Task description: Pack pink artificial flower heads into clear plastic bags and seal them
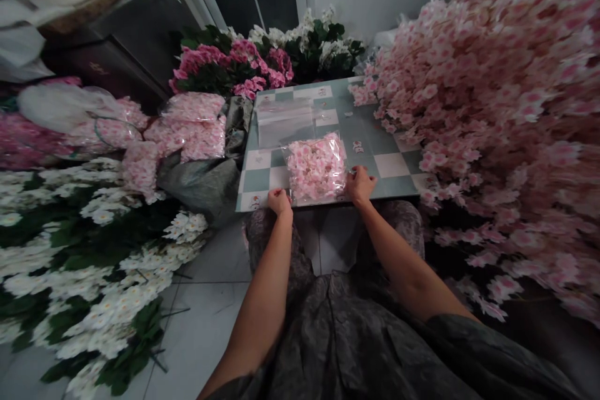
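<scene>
A clear plastic bag (316,167) packed with pale pink artificial flowers lies flat on the checkered table (394,165), close to its front edge. At the bag's lower left corner, my left hand (280,201) is closed, its fingertips pinching the plastic. My right hand (360,185) is at the bag's right side, fingers curled in and closed on the edge of the film. Its fingertips are partly hidden. Behind the filled bag, a stack of flat clear plastic bags (285,125) rests on the left part of the table.
Large bunches of light pink flowers (506,87) crowd the right side and overhang the table. White flowers (112,262) lie on the left floor, below filled flower bags (197,125). Dark pink flowers (234,65) and white ones (304,34) stand behind the table.
</scene>
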The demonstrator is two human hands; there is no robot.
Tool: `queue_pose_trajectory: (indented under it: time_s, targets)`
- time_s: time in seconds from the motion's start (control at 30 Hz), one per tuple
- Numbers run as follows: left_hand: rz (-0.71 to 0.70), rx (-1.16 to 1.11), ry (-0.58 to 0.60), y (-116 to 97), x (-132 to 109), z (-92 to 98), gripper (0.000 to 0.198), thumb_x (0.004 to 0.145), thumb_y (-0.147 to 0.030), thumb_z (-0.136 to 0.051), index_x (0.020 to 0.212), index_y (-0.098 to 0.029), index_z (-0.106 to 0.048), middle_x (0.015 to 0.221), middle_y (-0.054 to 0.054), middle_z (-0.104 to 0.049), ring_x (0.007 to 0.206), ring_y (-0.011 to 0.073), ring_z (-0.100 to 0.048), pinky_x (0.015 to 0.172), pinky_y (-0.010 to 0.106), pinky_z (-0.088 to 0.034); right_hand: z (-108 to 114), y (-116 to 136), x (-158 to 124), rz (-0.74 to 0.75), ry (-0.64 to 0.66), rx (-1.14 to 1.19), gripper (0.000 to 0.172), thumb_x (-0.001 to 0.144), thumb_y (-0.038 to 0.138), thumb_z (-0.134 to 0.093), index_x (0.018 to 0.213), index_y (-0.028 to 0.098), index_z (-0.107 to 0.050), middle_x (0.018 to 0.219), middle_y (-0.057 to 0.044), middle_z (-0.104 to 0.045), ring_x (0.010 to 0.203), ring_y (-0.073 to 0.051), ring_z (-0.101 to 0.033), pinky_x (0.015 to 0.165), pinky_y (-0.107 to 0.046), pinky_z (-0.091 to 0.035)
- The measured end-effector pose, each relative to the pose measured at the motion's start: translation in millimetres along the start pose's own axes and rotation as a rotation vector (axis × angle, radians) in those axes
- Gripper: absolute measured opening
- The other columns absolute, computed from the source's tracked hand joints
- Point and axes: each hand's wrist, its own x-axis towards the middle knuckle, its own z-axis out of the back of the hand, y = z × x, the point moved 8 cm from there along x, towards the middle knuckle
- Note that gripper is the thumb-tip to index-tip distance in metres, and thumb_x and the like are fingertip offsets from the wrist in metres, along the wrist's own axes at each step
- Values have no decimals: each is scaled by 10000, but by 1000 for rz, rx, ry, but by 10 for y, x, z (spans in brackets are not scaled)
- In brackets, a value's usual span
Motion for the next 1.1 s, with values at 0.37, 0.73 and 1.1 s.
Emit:
queue_pose_trajectory:
  time_s: [0.37, 0.73, 1.1]
  targets:
    - [-772, 434, 450, -1273, -821, -532, 461, 1024, -330, -414, 1437, -223, -589, 1583, 69, -483, 1550, 263, -281, 1292, 516, -181, 123, 777, -55, 594, 60, -189, 540, 1031, 340, -345, 1541, 194, -448, 1681, -92, -285, 1564, -303, -172, 1239, -527, -193]
    - [-588, 690, 333, -1062, -575, -543, 579, 1038, -378, -328, 1596, -231, -374, 1681, 97, -301, 1572, 324, -205, 1257, 614, -185, -115, 789, 80, 558, 269, -303, 595, 1052, 458, -305, 1611, 257, -338, 1709, -48, -197, 1571, -363, -154, 1200, -707, -189]
    - [-668, 843, 504, -1389, -264, -1171, 619, 1035, -507, -240, 1605, -290, -341, 1710, -22, -215, 1599, 312, -14, 1257, 640, 5, -574, 1268, 418, 672, 243, -344, 579, 1032, 347, -322, 1596, 229, -382, 1711, -34, -190, 1584, -351, -91, 1253, -622, -120]
